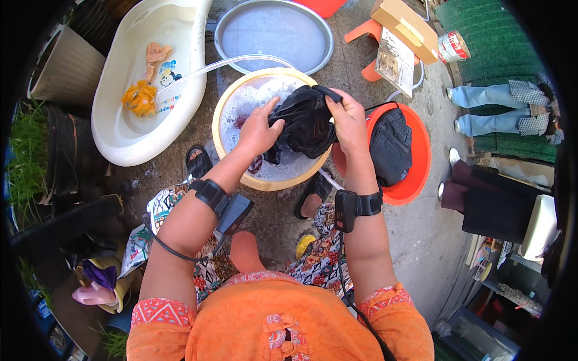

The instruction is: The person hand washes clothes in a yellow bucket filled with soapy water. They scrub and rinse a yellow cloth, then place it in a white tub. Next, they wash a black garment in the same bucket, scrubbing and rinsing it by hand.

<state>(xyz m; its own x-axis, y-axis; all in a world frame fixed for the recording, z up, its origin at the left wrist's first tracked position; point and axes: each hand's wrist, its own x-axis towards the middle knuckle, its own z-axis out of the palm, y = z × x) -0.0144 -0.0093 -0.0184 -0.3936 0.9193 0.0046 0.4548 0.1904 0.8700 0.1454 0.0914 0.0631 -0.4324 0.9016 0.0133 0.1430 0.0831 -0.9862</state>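
A wet black garment (305,119) is bunched between my hands over a yellow-rimmed plastic basin (220,149) of sudsy water. My right hand (348,118) pinches its upper right edge between thumb and fingers. On the garment's left side, my left hand (261,128) grips it with the thumb and index finger spread around a fold; the other fingers are partly hidden. Dark red cloth (255,165) shows through the foam near the basin's lower left. Just right of my right hand stands a red basin (422,155) with dark denim clothing (391,146) in it.
A white baby bathtub (131,151) at left holds an orange cloth (139,99) and a peach cloth (156,54). A clear hose (235,59) spans towards the yellow basin. Beyond sits a metal basin (330,38) of cloudy water. Two people (490,108) stand at right.
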